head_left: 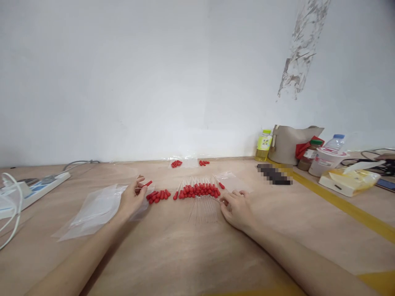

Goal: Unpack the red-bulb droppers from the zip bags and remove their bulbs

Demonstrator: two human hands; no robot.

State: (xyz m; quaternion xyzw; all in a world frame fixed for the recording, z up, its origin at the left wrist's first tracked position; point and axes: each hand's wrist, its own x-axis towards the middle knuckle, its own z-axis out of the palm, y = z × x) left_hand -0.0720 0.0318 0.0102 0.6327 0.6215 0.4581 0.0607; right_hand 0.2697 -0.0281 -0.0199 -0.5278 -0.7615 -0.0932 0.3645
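On the wooden table [185, 255] lies a row of glass droppers with red rubber bulbs [199, 190], their clear stems pointing toward me. A smaller loose heap of red bulbs [158, 195] lies just left of it. My left hand [132, 198] is pinched on one dropper with a red bulb [148, 183], held above the edge of a clear plastic bag [95, 209]. My right hand [237, 207] rests on the table at the right end of the row, fingers curled on a dropper stem whose red bulb [221, 186] points away.
More red bulbs [176, 163] and clear bags lie near the wall. A white power strip [33, 189] with cables sits far left. At the right stand bottles [264, 145], a beige bag [290, 144], a tub and a tissue pack [352, 179] beyond a yellow tape line.
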